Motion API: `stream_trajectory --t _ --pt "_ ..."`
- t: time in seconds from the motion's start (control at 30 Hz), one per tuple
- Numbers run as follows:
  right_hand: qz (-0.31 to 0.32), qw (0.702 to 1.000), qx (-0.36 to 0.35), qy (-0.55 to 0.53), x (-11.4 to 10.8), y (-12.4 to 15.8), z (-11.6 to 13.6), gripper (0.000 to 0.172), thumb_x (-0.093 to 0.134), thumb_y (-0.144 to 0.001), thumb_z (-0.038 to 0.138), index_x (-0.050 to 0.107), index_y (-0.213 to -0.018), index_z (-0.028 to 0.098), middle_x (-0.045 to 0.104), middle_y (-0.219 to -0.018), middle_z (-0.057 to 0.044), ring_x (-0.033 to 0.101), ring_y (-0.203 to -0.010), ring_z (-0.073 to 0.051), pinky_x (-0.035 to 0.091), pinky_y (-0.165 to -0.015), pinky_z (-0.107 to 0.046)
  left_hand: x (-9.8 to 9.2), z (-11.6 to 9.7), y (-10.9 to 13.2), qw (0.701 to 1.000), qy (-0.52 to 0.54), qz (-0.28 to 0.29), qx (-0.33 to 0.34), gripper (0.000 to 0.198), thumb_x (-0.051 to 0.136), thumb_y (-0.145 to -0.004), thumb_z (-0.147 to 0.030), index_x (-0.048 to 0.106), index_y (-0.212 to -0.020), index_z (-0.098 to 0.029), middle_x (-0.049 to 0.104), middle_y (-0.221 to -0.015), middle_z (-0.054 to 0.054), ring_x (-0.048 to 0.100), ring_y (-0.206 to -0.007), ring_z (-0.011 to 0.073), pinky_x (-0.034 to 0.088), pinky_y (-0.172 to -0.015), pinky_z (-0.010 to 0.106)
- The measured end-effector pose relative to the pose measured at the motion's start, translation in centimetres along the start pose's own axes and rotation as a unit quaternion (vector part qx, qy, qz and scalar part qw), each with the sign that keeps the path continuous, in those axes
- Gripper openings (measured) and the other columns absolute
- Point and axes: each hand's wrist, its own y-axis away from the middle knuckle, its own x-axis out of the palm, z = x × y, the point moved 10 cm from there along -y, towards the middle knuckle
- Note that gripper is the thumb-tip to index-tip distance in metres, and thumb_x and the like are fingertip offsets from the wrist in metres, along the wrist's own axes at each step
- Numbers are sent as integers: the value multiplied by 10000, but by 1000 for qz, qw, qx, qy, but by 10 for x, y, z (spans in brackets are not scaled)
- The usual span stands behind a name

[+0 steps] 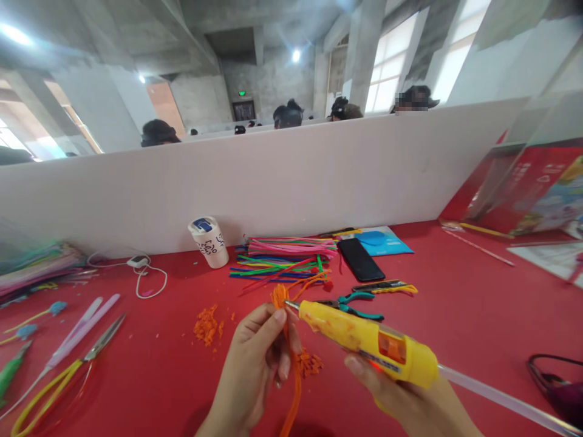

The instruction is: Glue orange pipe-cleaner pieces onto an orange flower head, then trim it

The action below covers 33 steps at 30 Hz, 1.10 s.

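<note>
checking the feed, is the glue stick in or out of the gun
Partly in: the stick enters the rear of the gun; a long length shows outside.

A tilted yellow glue gun (346, 325) points at a bunched orange pipe cleaner (279, 295).

Looks like a shared craft workshop under a bare concrete ceiling (195, 21), with a green exit sign (242, 93). Divided by a white partition (291, 182), with several heads (288, 115) beyond. Equipped with a hot glue gun (341, 328), scissors (104, 340), pliers (357, 297) and pipe cleaners (291, 247) at a red worktop (168, 376).
</note>
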Motion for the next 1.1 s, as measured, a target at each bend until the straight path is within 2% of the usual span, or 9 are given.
stream_trajectory --t 0.1,0.2,0.3,0.37,0.47,0.67,0.8,0.97,1.1 --pt "-23 999 25 4 -4 4 -7 231 593 -725 447 604 -668 224 534 -552 5 509 -516 -143 432 -449 -221 -3 -4 -3 1000 -11 -10 22 233 633 -766 -321 558 -625 -151 614 -514 -29 422 -274 15 255 -264 97" --pt "-40 993 108 -18 -9 6 -37 293 582 -705 504 610 -735 213 463 -504 26 440 -455 -126 347 -376 -216 -6 -7 -6 999 -18 -16 29 214 610 -786 -316 585 -656 -148 594 -494 -34 428 -288 16 257 -280 98" --pt "11 984 172 -34 0 -4 -76 345 502 -737 527 573 -728 190 398 -479 50 380 -413 -102 312 -368 -212 -10 -9 -9 999 -21 -16 32 191 588 -802 -313 608 -709 -147 592 -505 -31 415 -302 15 256 -298 106" --pt "83 981 169 35 12 -14 -97 215 489 -749 386 552 -752 181 448 -514 47 423 -443 -97 348 -414 -201 -11 -11 -10 999 -30 -13 35 177 591 -796 -305 617 -723 -146 589 -520 -30 404 -317 16 259 -313 117" --pt "110 976 166 91 22 -26 -129 66 506 -662 228 538 -650 172 503 -520 33 459 -453 -104 350 -417 -201 -12 -13 -10 997 -68 -14 40 150 611 -773 -284 638 -721 -146 582 -547 -30 404 -360 22 272 -349 127" --pt "119 945 154 264 32 -24 -166 260 491 -790 353 575 -645 153 635 -605 -67 584 -538 -176 353 -469 -242 -11 -36 -6 956 -244 -51 153 134 596 -768 -252 703 -744 -174 640 -610 7 462 -465 97 339 -447 193" --pt "124 911 118 376 33 -21 -159 372 475 -832 412 599 -607 142 667 -650 -154 636 -617 -252 369 -520 -284 -6 -48 -3 919 -331 -56 207 190 559 -795 -222 701 -671 -202 689 -650 17 570 -629 149 412 -649 222" --pt "133 892 22 432 44 -18 -122 284 424 -877 289 637 -805 115 663 -848 -180 632 -761 -245 401 -625 -298 -5 -31 -9 954 -271 -13 127 177 541 -812 -300 662 -805 -171 673 -560 11 510 -399 106 345 -409 206" --pt "239 886 -122 379 91 2 -93 108 514 -816 184 617 -845 205 640 -917 -32 583 -825 -149 389 -692 -227 -4 -20 -9 971 -226 -2 71 189 552 -793 -321 629 -832 -152 675 -556 16 478 -295 71 272 -317 173"
